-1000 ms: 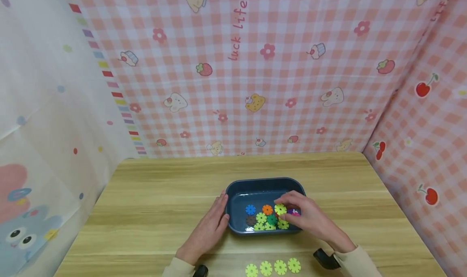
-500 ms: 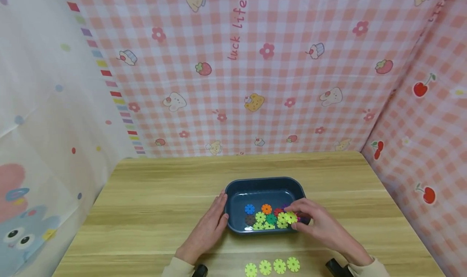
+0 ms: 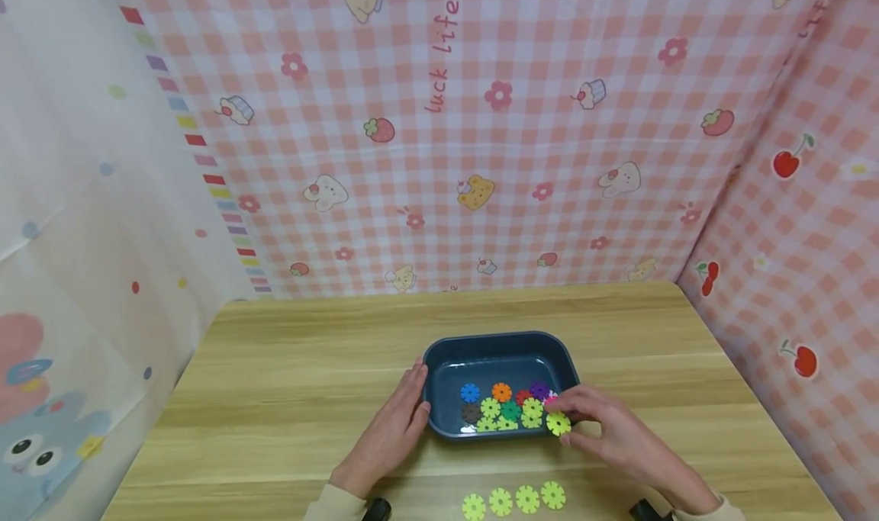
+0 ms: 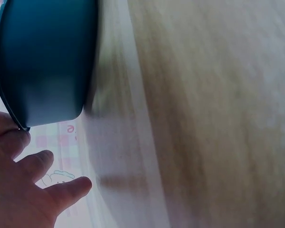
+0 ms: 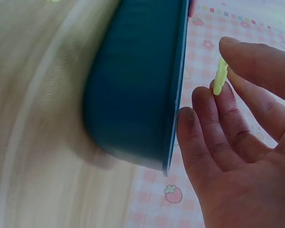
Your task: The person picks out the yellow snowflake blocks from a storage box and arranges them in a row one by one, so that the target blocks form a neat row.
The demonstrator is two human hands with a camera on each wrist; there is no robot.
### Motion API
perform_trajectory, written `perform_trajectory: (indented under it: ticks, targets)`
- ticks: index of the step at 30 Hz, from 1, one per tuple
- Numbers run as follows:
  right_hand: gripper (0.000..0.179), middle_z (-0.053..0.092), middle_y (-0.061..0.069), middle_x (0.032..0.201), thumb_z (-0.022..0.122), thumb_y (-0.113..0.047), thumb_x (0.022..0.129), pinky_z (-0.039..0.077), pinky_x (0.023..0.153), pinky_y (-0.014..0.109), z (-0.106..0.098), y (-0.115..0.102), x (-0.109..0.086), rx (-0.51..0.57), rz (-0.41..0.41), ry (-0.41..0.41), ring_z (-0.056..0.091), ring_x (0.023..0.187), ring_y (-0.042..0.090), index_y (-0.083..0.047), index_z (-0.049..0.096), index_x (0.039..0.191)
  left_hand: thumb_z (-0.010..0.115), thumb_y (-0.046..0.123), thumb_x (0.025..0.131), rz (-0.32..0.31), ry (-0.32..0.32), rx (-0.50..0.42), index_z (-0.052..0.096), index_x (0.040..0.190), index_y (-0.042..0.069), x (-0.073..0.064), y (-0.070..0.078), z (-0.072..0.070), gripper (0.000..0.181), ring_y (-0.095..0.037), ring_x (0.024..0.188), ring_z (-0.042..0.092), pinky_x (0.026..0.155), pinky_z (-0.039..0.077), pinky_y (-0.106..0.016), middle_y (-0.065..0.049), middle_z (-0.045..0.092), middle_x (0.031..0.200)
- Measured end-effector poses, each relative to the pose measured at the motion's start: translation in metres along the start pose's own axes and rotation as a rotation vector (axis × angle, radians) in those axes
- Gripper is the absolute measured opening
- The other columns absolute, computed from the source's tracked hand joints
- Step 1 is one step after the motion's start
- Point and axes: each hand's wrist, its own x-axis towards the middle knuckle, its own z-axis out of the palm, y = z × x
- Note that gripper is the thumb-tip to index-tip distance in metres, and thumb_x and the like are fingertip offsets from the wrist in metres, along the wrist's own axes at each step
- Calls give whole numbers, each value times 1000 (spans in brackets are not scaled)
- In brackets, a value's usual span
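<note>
While the left hand (image 3: 386, 435) rests, fingers extended, on the left rim of the tray (image 3: 491, 371), the right hand (image 3: 621, 435), pinching a yellow-green disc (image 3: 558, 424), has moved to the lower-right corner (rim contact unclear), nearer the disc row (image 3: 527, 499), bottom centre.

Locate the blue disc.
In the head view, the blue notched disc lies in the left half of the dark blue tray, just beyond the dark brown disc.

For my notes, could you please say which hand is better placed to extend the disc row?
Probably the right hand: it pinches a yellow disc at the near right corner of the tray, while the left hand touches its left side.
</note>
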Motion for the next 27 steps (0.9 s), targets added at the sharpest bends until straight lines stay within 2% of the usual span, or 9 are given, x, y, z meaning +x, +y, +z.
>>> perform_trajectory:
  ticks: [4,8,14,22,27]
  targets:
    - [31,67,-1,118,81,-6,88,61,89,34,-2,0,-4,15,94,-47,62,103,9,-11,76,119,48,20,111,-14,-5,1,30,161,0,0,1,0,57,-33,155,26,124,27,-50,-12,24,170]
    - [30,67,0,120,81,-11,90,62,89,35,-1,2,-9,14,134,-80,61,106,13,-11,76,119,46,22,111,-43,-17,-2,30,162,2,0,3,-1,57,-32,155,25,125,26,-49,-11,24,170]
    - [27,67,-1,120,82,-17,90,62,89,34,1,6,-18,29,143,-100,61,107,12,-15,77,117,46,23,111,-62,-18,4,30,162,3,0,4,0,57,-31,156,25,125,27,-50,-10,23,171]
    - [27,65,-3,119,80,-24,93,61,89,34,2,9,-27,51,156,-159,58,103,8,-17,75,119,47,23,111,-55,-10,-6,31,162,3,0,4,0,57,-31,155,26,125,27,-50,-9,24,170]
    - [27,64,-6,119,78,-26,94,58,92,27,3,12,-32,89,190,-197,59,105,9,-20,74,121,46,22,111,-52,-10,0,31,162,1,0,4,0,57,-32,155,25,124,27,-50,-11,24,170]
